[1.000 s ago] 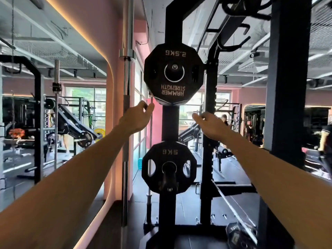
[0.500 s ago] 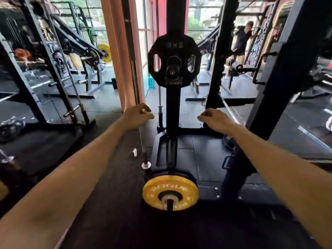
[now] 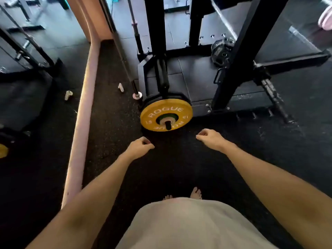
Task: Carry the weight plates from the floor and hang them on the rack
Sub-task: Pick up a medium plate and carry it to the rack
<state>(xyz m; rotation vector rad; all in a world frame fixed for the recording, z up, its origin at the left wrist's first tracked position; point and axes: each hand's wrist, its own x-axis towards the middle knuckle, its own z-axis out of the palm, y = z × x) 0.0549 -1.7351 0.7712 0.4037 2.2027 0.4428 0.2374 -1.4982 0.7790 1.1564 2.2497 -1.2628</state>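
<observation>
Below, round yellow plate (image 3: 166, 115), speckled floor (image 3: 115, 141).

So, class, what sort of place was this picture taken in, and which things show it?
Most likely a gym: a yellow weight plate sits on a peg of a black steel rack, a barbell stands upright beside it, and the floor is dark rubber matting.

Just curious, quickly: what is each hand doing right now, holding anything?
Left hand: fingers loosely curled, holding nothing.
Right hand: fingers loosely curled, holding nothing.
</observation>
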